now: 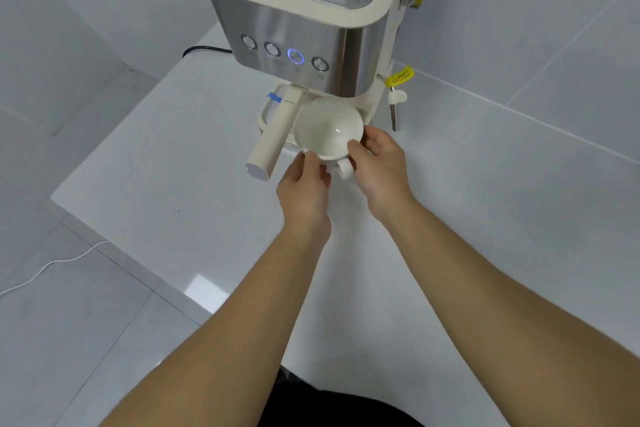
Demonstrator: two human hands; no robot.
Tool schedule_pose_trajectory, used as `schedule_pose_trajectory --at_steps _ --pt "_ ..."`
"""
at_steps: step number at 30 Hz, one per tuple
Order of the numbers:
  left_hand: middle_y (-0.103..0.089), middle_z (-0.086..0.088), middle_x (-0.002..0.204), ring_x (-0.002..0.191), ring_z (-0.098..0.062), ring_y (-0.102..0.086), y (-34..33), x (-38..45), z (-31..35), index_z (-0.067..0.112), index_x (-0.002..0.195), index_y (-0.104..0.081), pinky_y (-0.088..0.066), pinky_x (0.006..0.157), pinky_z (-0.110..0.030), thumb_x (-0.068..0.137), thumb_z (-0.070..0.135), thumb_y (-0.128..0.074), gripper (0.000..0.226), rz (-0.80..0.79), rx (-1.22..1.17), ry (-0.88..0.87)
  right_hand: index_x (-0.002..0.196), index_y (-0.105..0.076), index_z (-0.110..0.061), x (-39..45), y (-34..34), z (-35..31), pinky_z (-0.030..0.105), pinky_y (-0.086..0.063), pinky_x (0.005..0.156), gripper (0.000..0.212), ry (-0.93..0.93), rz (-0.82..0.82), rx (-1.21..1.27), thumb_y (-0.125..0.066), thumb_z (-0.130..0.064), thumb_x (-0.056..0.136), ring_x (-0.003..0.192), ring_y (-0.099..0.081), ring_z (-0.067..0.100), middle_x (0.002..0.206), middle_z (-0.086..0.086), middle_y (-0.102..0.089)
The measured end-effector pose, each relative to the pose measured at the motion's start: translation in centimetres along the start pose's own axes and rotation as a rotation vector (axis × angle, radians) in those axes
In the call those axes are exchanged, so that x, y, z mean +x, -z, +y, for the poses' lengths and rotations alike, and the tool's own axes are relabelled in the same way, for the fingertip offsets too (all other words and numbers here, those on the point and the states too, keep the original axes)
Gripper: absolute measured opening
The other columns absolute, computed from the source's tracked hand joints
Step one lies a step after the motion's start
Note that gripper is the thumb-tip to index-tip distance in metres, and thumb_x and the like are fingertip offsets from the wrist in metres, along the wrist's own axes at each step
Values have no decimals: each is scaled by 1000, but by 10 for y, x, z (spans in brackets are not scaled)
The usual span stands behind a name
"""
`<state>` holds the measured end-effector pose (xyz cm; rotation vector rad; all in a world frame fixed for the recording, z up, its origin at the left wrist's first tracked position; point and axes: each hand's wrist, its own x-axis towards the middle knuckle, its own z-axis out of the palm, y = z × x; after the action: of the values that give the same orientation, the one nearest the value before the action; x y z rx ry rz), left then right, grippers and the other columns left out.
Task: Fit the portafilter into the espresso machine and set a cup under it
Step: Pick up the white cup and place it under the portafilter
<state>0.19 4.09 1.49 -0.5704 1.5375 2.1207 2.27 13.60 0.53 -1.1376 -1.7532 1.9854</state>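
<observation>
A round, glossy white cup is gripped at its 6 o'clock rim by curled left hand and right hand fingers, below the brushed-steel machine, portafilter at 9 o'clock.

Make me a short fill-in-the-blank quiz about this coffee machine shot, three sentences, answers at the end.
1. Both hands, the left hand and the right hand, hold a white ____.
2. Of the four round buttons on the espresso machine, one glows ____.
3. The portafilter handle sticks out to the ____ of the cup in the picture.

Answers: cup; blue; left
</observation>
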Motion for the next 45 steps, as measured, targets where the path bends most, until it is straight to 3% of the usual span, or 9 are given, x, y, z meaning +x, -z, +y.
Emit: schedule_pose_trajectory --at_steps 5,12,17,21,26,29,34,39,45 --pt "-76 -1 106 101 -11 -72 -5 7 -2 15 111 -70 -54 86 -21 96 17 -57 20 -1 -18 -40 92 -70 -38 7 -5 2 35 -58 92 25 58 14 14 -60 -15 87 100 -70 12 100 -9 -75" --pt "-77 17 94 92 3 -71 -13 12 -8 32 103 -69 -50 83 -19 91 12 -62 24 -36 12 -118 108 -74 -25 17 -18 6 39 -57 93 25 84 25 49 -58 -21 89 100 -70 14 102 -7 -76" --pt "-72 -3 123 112 -14 -69 -11 20 -13 13 131 -61 -53 98 -30 85 2 -67 47 -76 20 -158 122 -69 -21 21 -22 10 39 -58 94 31 57 1 112 -59 -20 93 107 -70 18 116 0 -75" --pt "-68 -7 129 117 -15 -66 -13 23 -13 10 136 -55 -55 93 -26 81 -9 -66 59 -98 17 -170 117 -72 -22 26 -23 10 43 -57 95 28 53 -21 156 -59 -18 92 104 -71 16 111 -2 -76" --pt "-70 -4 126 116 -15 -66 -13 31 -11 12 135 -56 -50 103 -35 83 -6 -64 57 -105 52 -168 124 -69 -25 32 -28 10 47 -56 96 37 36 -22 126 -60 -23 88 110 -69 19 117 -1 -74" --pt "-70 -1 126 118 -14 -65 -10 27 -12 15 132 -59 -48 105 -33 86 -2 -59 49 -102 37 -154 127 -67 -24 32 -24 14 44 -55 99 40 26 -38 158 -62 -25 88 112 -68 19 120 1 -73" --pt "-72 -3 121 118 -17 -65 -10 19 -12 27 104 -70 -48 102 -29 88 -4 -54 38 -121 -18 -139 127 -68 -23 27 -18 23 45 -51 104 39 -1 -89 237 -59 -29 90 117 -66 19 123 2 -73" --pt "-70 -6 126 120 -15 -64 -10 22 -6 15 120 -66 -48 103 -26 86 -6 -47 45 -120 -41 -117 119 -72 -18 32 -17 18 44 -52 103 30 -44 -85 291 -56 -27 95 111 -69 19 112 5 -77" --pt "-70 -1 125 119 -12 -64 -12 22 -2 21 119 -65 -49 100 -24 87 -8 -43 48 -124 -16 -111 123 -70 -18 32 -20 15 44 -50 105 34 -36 -100 277 -58 -29 93 114 -68 20 116 5 -75"
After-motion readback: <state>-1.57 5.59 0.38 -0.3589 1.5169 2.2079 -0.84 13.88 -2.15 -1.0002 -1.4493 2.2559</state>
